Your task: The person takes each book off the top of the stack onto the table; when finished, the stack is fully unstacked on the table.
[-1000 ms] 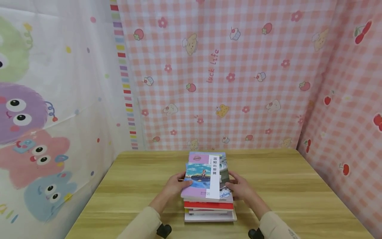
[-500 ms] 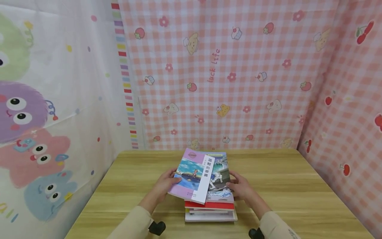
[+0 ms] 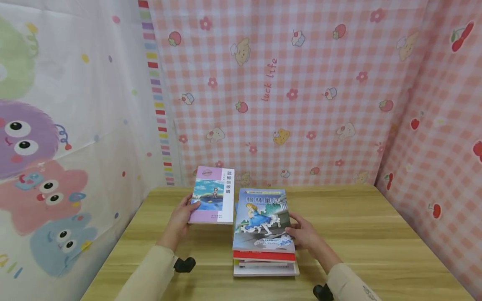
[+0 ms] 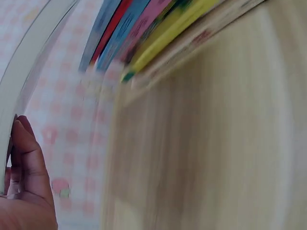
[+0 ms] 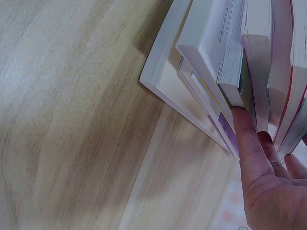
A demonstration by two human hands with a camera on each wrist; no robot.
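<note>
Left hand (image 3: 180, 217) had the purple book (image 3: 211, 196), pinched at its left edge, thumb over the cover, fingers under. Book was off the table (image 3: 350, 228), cover up, just left of the stack (image 3: 265, 238) and apart from it. Cover art: small figure above blue water, white title strip down the right.

Right hand (image 3: 304, 232) was on the stack's right side, fingers extended along the book edges, thumb at the edge of the top book (image 3: 260, 209). Fingertips overlapped book edges in the right wrist view, so couldn't tell how firmly they pressed.

Top book showed a girl in a blue dress. Red book (image 3: 263, 256) directly below it, white-covered book (image 3: 265, 271) lowest and jutting toward the person. Edges ragged, not squared. Pink checked curtain (image 3: 301, 117) behind the table, both sleeves (image 3: 147, 271) beige.
</note>
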